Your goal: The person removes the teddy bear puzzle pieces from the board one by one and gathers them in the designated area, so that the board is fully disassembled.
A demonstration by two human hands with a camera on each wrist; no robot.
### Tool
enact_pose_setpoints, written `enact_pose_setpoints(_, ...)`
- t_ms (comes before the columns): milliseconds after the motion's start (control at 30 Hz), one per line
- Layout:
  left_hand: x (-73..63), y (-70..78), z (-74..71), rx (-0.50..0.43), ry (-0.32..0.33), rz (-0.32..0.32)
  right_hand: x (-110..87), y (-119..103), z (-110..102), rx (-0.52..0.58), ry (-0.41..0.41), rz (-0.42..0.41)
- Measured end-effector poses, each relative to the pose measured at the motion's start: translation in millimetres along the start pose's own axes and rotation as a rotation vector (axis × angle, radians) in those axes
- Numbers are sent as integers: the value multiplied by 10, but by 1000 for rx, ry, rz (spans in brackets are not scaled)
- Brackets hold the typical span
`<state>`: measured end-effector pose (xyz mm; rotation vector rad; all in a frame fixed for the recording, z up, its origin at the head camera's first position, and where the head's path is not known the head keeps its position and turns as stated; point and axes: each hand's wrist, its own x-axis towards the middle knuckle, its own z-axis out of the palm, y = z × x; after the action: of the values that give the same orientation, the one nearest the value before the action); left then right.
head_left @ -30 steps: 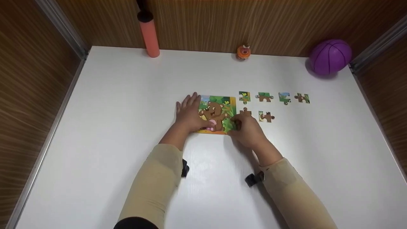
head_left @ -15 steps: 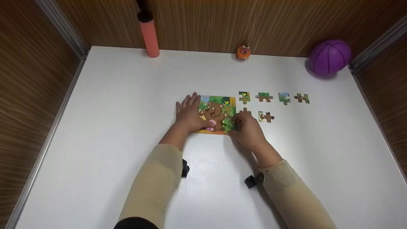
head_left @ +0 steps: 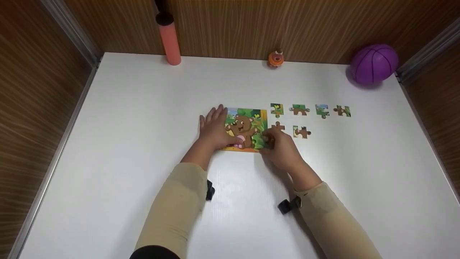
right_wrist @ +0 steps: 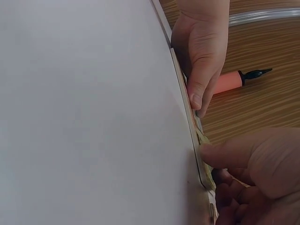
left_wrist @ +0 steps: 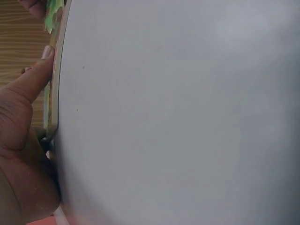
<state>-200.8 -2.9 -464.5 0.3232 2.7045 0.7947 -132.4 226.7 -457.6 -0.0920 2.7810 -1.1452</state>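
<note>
A green, leaf-printed jigsaw piece [head_left: 257, 140] is sitting at the lower right corner of the flat, colourful brown-bear puzzle [head_left: 242, 124], just left of the right hand [head_left: 283, 146], which is lying nearer than the left. The right grip is pinching that piece at its outer side, the fingers hiding its long axis. The left hand [head_left: 212, 132] is resting on the puzzle's left side, fingers spread, gripping nothing. Loose printed pieces [head_left: 299, 109] are lying rightward on the white table [head_left: 118, 126].
</note>
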Motion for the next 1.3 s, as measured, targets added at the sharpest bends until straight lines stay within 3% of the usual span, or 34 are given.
enact_pose_setpoints(333, 13, 0, 2, 2, -5, -1, -39, 125, -46, 78, 80, -86)
enact_pose_setpoints(633, -12, 4, -12, -6, -4, 17, -67, 334, -217, 54, 130, -138)
enact_pose_setpoints(1033, 6, -3, -3, 8, -9, -3, -160, 714, -606, 17, 189, -80)
enact_pose_setpoints(1300, 30, -31, 9, -9, -2, 0, -199, 946, -932, 17, 196, 47)
